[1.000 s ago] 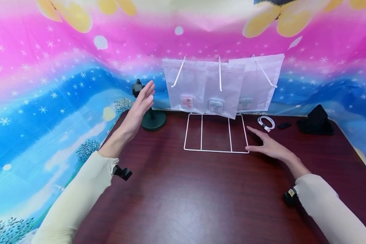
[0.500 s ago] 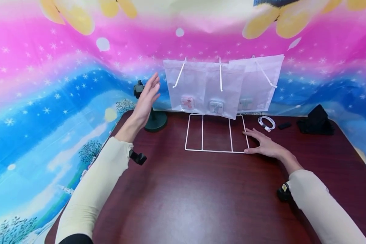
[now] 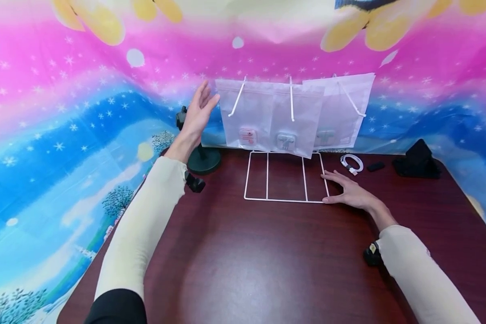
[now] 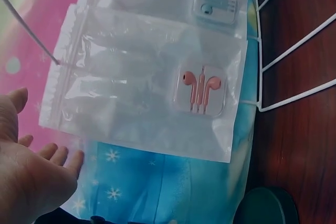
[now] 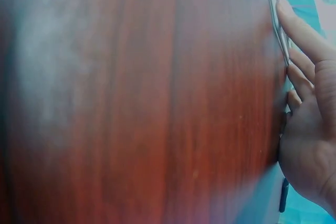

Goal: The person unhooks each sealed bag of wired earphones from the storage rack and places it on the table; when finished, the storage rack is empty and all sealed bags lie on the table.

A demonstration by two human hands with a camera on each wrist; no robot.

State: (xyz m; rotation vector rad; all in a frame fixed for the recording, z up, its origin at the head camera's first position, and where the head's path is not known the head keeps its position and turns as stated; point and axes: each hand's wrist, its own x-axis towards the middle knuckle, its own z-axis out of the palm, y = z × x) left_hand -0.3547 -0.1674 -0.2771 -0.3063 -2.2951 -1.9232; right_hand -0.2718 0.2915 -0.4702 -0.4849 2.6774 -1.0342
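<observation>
"How are the fingers on the left hand (image 3: 197, 114) lying?"

"They're pointing upward, slightly parted, with the thumb standing off to one side. They're hovering just beside the left bag (image 3: 256, 108); in the left wrist view a gap is showing between the fingertips and its edge."

"And the right hand (image 3: 355, 193)?"

"Its thumb and fingers are spreading well apart along the right side of the rack (image 3: 267, 199). The thumb is touching the wire at the front corner, and the fingertips are crossing the side wire. How hard they're pressing, I can't tell."

"Where is the rack standing?"

"It's standing toward the back of the table (image 3: 243, 261), its white base lying flat and its three hooks (image 3: 292, 100) pointing forward."

"What are the hooks carrying?"

"Three whitish bags. The left bag is showing pink earphones (image 4: 201, 92) in a case near its bottom. The middle bag (image 3: 305, 108) is showing blue earphones (image 4: 206, 9). The right bag (image 3: 344, 123) is hanging partly behind the middle one."

"And farther out?"

"A green stand (image 3: 204, 164) is standing behind the left arm. Beyond the right hand, a white cable (image 3: 361, 162) is lying coiled near a small black stick (image 3: 375, 166), and a black holder (image 3: 417, 164) is sitting farther right. A snowflake-patterned backdrop (image 3: 85, 103) is hanging behind everything."
</observation>
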